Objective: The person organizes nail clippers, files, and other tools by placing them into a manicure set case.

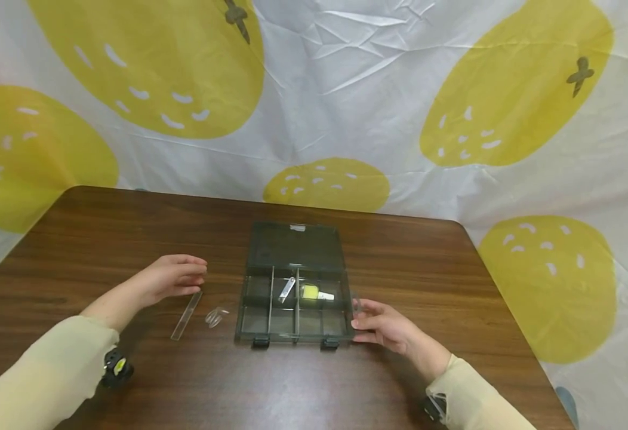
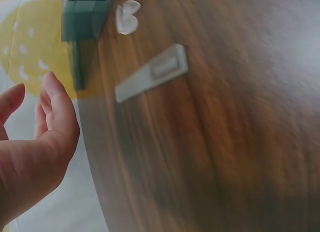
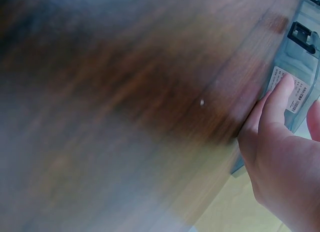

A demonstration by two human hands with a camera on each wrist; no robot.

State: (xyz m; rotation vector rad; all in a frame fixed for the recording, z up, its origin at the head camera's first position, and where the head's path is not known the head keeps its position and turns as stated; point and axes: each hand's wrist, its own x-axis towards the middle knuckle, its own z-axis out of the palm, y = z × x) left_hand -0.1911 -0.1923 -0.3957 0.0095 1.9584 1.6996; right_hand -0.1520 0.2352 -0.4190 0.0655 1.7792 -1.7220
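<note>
My left hand hovers over the table with fingers loosely bent and nothing in them. Just below its fingertips lies a clear flat strip, which shows a rectangular patch at one end in the left wrist view. Small clear curved pieces lie to its right. My right hand rests its fingers against the right side of a dark see-through divided box, touching its barcode label. In the box's compartments are a nail clipper and a yellow nail polish bottle with a white cap.
The box's lid lies folded back toward the far edge of the brown wooden table. Two black latches sit on its front edge. A white cloth with yellow fruit shapes hangs behind the table.
</note>
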